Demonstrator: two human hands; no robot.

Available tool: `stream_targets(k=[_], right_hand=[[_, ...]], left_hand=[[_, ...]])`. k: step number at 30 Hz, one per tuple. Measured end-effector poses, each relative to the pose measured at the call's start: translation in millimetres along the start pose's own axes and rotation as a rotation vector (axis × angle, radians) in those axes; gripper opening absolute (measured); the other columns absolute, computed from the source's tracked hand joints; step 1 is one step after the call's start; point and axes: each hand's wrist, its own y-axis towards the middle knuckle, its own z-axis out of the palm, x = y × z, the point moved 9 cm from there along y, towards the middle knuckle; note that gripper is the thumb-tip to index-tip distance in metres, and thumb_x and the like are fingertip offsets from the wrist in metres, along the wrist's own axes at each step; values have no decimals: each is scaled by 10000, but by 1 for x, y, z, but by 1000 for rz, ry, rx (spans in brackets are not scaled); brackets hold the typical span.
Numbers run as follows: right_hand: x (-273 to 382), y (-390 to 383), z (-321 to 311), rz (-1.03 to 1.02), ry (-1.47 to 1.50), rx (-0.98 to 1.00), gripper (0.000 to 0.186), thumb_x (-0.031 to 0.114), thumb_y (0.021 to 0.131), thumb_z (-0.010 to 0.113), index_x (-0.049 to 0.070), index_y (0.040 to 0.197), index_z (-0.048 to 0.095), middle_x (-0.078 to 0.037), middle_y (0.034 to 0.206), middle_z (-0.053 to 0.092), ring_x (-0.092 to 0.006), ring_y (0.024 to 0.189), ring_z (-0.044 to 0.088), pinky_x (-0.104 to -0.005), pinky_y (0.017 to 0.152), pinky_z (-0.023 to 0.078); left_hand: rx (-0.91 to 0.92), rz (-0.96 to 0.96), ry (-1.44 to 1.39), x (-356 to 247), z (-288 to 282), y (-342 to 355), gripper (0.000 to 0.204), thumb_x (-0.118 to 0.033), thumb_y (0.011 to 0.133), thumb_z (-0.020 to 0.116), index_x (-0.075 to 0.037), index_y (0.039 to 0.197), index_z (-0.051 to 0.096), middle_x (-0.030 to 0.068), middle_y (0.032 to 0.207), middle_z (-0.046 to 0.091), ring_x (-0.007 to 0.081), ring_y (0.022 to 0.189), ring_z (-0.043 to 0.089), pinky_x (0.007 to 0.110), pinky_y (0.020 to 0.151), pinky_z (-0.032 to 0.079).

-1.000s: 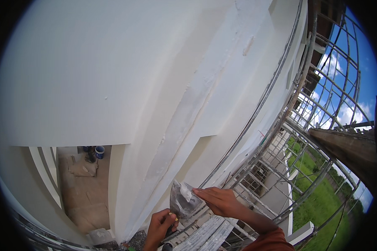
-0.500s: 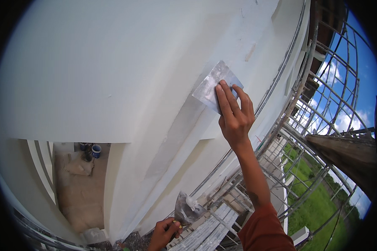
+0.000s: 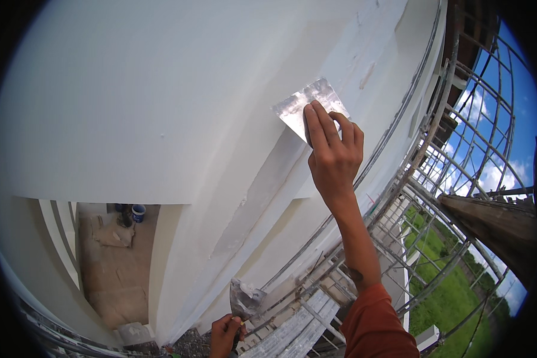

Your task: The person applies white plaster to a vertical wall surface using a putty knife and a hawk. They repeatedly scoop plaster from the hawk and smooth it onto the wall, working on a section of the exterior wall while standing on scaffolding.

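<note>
My right hand (image 3: 337, 152) is raised against the white wall (image 3: 131, 107), closed on a broad flat metal putty knife (image 3: 295, 107). Two of its fingers press along the blade, which lies at or very close to the wall. Below the blade runs a long greyish band of filler (image 3: 253, 191) with a rough edge. Lower down, my left hand (image 3: 224, 334) grips the handle of a second metal putty knife (image 3: 241, 301). A lump of white putty (image 3: 253, 292) sits on that blade, held apart from the wall.
Metal scaffolding (image 3: 423, 155) rises along the right, with a timber beam (image 3: 489, 227) at the edge. Planks (image 3: 307, 328) lie below my arms. Through an opening at lower left, a brown floor (image 3: 116, 268) holds a blue bucket (image 3: 138, 213) and a crumpled sack (image 3: 113, 232).
The right hand's putty knife has tilted and moved slightly up along the wall. My left hand has shifted left with its putty knife and putty.
</note>
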Motion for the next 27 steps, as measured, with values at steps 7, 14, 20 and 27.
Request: stream_targets(k=[7, 14, 20, 27], right_hand=[[0, -15, -1, -104, 37, 136, 342, 50, 780, 669, 72, 1121, 680, -3, 1170, 651, -195, 936, 601, -387, 827, 476], [-3, -24, -2, -281, 6, 191, 355, 47, 794, 631, 38, 1148, 658, -52, 1211, 621, -203, 959, 594, -396, 839, 489], [-3, -34, -1, -375, -62, 261, 346, 57, 804, 623, 43, 1148, 660, -58, 1220, 618, -212, 979, 594, -388, 851, 487], [-12, -64, -40, -138, 344, 433, 394, 16, 768, 638, 54, 1160, 650, -42, 1194, 647, -222, 967, 597, -354, 848, 477]], left_hand=[[-51, 78, -4, -11, -8, 7, 388, -402, 976, 521, -140, 691, 543, -64, 587, 410, 60, 525, 340, 252, 488, 271], [-81, 71, 43, -20, -7, 4, 371, -378, 969, 524, -134, 689, 529, -73, 574, 406, 56, 500, 323, 256, 462, 246], [-56, 74, -4, -25, -2, -1, 353, -387, 965, 528, -139, 714, 538, -76, 569, 403, 51, 485, 320, 252, 440, 218], [23, 48, -104, -1, -8, 9, 314, -258, 974, 565, 29, 850, 589, 69, 709, 612, 108, 595, 545, 256, 573, 433]])
